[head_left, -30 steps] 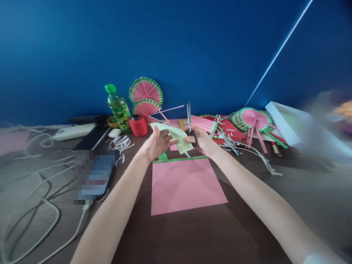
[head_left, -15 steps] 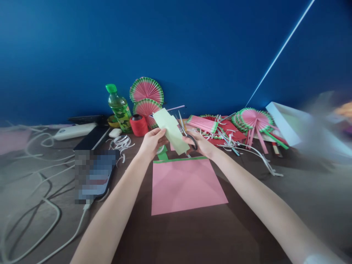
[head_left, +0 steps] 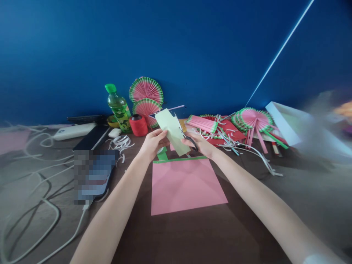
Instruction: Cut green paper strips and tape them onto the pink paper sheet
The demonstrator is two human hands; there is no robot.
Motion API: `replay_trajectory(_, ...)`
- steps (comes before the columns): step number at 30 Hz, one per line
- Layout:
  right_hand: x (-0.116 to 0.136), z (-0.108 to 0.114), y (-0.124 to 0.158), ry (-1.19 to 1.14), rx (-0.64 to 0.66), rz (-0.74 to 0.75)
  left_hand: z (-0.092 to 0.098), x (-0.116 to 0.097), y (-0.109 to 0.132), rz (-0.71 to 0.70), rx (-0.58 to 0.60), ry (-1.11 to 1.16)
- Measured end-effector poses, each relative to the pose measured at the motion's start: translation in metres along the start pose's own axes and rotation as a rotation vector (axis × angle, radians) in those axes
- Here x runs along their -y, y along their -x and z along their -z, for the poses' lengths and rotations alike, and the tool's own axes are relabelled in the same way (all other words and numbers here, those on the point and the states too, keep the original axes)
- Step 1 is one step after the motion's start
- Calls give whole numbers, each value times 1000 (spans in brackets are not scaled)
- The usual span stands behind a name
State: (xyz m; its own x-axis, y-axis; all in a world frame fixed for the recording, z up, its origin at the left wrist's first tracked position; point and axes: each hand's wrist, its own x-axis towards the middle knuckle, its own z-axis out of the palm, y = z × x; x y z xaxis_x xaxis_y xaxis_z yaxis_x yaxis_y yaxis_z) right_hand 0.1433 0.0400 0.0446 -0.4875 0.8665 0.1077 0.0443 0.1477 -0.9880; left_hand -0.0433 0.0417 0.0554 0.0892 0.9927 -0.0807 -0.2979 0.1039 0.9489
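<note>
My left hand (head_left: 154,143) pinches the left edge of a pale green paper piece (head_left: 173,132), thumb on top, holding it tilted above the table. In my right hand (head_left: 202,144) is a pair of scissors (head_left: 191,141) with dark handles. Their blades lie at the paper's right edge, where a narrow sliver stands apart from it; part of the blades is hidden. Beneath both hands a pink paper sheet (head_left: 187,187) with a green strip along its far edge lies flat. A piece of green paper (head_left: 162,154) shows just beyond it, partly covered.
Finished pleated fans (head_left: 146,91) lean on the blue wall; more fans (head_left: 253,119) and paper scraps (head_left: 231,141) lie right. A green bottle (head_left: 118,108) and red thread spool (head_left: 138,125) stand back left. A phone (head_left: 97,176) and white cables (head_left: 56,212) lie left, a white box (head_left: 284,123) right.
The scissor blades, spread apart before, have closed more along the paper's right edge. The paper has shifted slightly right, and a sliver now stands off its edge.
</note>
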Motion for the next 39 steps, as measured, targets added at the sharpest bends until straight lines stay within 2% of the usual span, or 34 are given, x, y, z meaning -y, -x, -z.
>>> replay_trajectory(3, -1, 1, -1, 13, 17, -37, 0, 0, 0, 1, 4, -9)
replay_trajectory(8, -1, 1, -1, 54, 3, 38, 0, 0, 0, 19, 22, -21)
replay_trajectory(13, 2, -1, 0, 33, 5, 31, -1, 0, 1, 15, 16, -27)
replay_trajectory(21, 5, -3, 3, 58, -64, -39, -3, -1, 1, 8, 25, -27)
replay_trajectory(25, 4, -4, 3, 87, -81, 13, -3, -1, 2, 13, 19, -30)
replay_trajectory(39, -1, -4, 1, -2, -25, -13, -4, -1, 2, 19, 7, -28)
